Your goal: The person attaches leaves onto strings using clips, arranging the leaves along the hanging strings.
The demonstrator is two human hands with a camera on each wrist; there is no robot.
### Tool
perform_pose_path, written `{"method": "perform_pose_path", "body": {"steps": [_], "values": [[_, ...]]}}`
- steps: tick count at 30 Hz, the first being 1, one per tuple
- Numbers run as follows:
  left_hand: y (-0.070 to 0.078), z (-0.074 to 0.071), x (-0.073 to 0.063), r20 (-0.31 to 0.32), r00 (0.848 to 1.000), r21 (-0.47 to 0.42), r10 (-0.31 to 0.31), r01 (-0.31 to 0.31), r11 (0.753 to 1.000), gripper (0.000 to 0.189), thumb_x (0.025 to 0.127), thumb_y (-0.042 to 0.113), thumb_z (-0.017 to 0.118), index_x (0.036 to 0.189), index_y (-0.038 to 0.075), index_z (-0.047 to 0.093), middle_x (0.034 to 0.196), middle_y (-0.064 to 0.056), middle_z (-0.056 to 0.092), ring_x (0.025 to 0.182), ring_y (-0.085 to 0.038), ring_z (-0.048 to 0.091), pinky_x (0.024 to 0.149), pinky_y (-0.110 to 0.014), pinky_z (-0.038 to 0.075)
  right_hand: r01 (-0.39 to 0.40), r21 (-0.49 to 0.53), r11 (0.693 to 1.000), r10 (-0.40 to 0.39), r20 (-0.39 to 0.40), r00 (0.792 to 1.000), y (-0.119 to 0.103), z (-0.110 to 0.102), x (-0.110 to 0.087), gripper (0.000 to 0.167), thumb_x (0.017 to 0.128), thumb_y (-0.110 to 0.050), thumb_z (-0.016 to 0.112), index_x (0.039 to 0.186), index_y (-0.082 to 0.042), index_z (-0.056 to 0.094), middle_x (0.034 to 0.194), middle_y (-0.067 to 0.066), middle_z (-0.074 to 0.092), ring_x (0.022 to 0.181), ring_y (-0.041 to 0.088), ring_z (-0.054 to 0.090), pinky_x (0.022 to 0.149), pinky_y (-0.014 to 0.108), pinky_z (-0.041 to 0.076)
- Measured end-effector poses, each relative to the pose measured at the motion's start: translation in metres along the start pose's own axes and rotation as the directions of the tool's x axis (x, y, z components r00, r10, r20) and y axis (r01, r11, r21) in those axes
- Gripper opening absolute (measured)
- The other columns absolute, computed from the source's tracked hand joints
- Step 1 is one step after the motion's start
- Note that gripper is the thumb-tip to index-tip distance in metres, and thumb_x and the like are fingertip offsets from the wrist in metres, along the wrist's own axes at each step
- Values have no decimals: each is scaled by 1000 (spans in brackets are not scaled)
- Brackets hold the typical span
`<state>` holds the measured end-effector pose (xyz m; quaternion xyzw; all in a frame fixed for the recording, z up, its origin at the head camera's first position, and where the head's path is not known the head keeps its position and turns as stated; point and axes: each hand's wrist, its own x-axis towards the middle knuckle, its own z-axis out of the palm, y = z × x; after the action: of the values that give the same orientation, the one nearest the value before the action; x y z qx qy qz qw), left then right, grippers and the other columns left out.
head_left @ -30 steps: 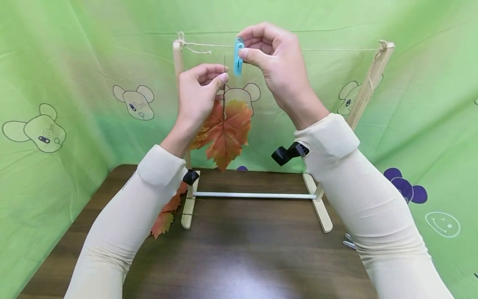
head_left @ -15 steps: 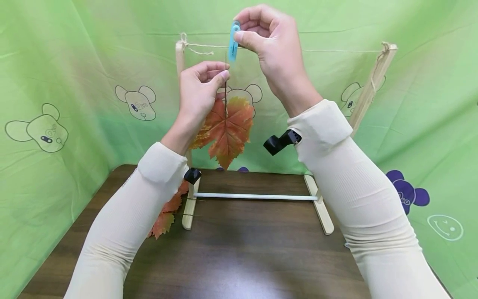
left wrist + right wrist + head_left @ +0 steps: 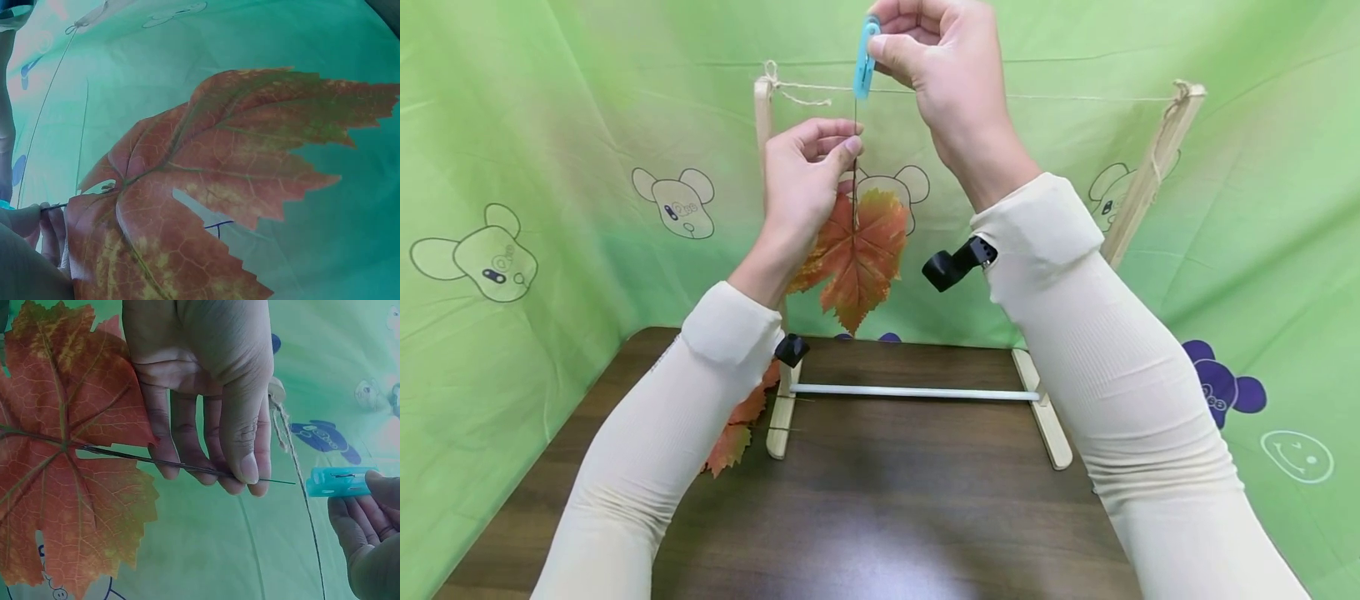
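Note:
My left hand (image 3: 808,171) pinches the thin dark stem (image 3: 156,461) of an orange-red maple leaf (image 3: 857,258) between thumb and fingertips. The leaf hangs below that hand, its stem tip pointing up toward a string (image 3: 1075,97). My right hand (image 3: 958,92) pinches a light-blue clothespin (image 3: 866,58) above the left hand. In the head view the clothespin's lower end overlaps the string, right over the stem tip. Seen from the right wrist, the clothespin (image 3: 337,481) has its mouth close to the string (image 3: 312,528), and the stem tip sits just on the string's other side.
The string runs between two wooden posts (image 3: 1150,179), knotted at both tops. A white rod (image 3: 917,392) joins the wooden feet (image 3: 1052,433) on the brown table (image 3: 865,500). More leaves (image 3: 730,446) lie behind my left forearm. Green printed cloth (image 3: 572,167) surrounds the table.
My right hand has risen with the clothespin and shifted slightly left, bringing it from beside the stem to above its tip at the string. The left hand and leaf have barely moved.

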<state>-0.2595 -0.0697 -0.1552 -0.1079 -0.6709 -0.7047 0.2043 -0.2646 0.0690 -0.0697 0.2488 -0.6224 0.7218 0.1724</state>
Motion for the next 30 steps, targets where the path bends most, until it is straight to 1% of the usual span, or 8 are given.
{"method": "perform_pose_path", "body": {"steps": [3,5,9,12,16,24,26,30], "values": [[0,1,0,-5,1000,-8,-8,8,1000,17,98,9,74,113,6,79,103,-6,77,91,-20,70,72,-26,61,-14,3,1000,14,-14,1000,-1,2,2,16,90,15,70,89,-1,71,88,6,66,80,16,63,92,30,60],[0,1,0,-9,1000,-6,-6,6,1000,16,98,9,74,113,7,79,104,-6,77,91,-20,71,72,-26,61,-22,-5,1000,22,-21,1000,-2,3,3,17,90,14,70,89,-2,71,88,6,66,81,15,63,92,30,60],[0,1,1,-14,1000,-11,-3,3,1000,16,98,10,74,113,7,79,110,-11,78,91,-20,70,71,-26,60,-54,-10,999,53,-24,998,-3,4,6,17,91,14,70,89,-2,70,87,5,65,81,15,62,91,31,61],[0,1,1,-16,1000,-14,-3,3,1000,16,98,9,73,113,6,79,112,-12,78,91,-19,70,70,-26,60,-85,-20,996,84,-21,996,-3,4,7,17,91,14,70,88,-3,71,86,5,64,81,14,61,90,30,61],[0,2,2,-23,1000,-7,-2,2,1000,16,98,9,73,113,7,79,109,-10,78,89,-18,69,71,-26,60,-108,-45,993,107,-8,994,-3,3,8,18,91,14,70,88,-3,71,85,5,64,82,14,62,89,29,61],[4,5,1,-23,1000,1,9,-9,1000,18,99,10,72,115,6,79,98,-2,75,82,-13,65,72,-26,59,-147,-50,988,148,9,989,-5,2,12,18,90,15,69,90,-2,71,87,6,64,84,14,62,79,25,61],[4,5,1,-24,1000,-6,7,-7,1000,19,99,10,72,116,5,78,97,-2,75,81,-13,65,73,-26,59,-157,-64,986,158,14,987,-6,2,12,17,90,15,70,89,-2,71,86,6,64,83,14,62,79,25,61],[5,5,1,-29,1000,-13,2,-2,1000,18,99,10,72,116,5,79,98,-1,75,81,-12,65,72,-26,58,-163,-88,983,166,26,986,-5,2,11,17,90,14,71,87,-3,72,84,6,63,82,14,62,85,29,61]]}}
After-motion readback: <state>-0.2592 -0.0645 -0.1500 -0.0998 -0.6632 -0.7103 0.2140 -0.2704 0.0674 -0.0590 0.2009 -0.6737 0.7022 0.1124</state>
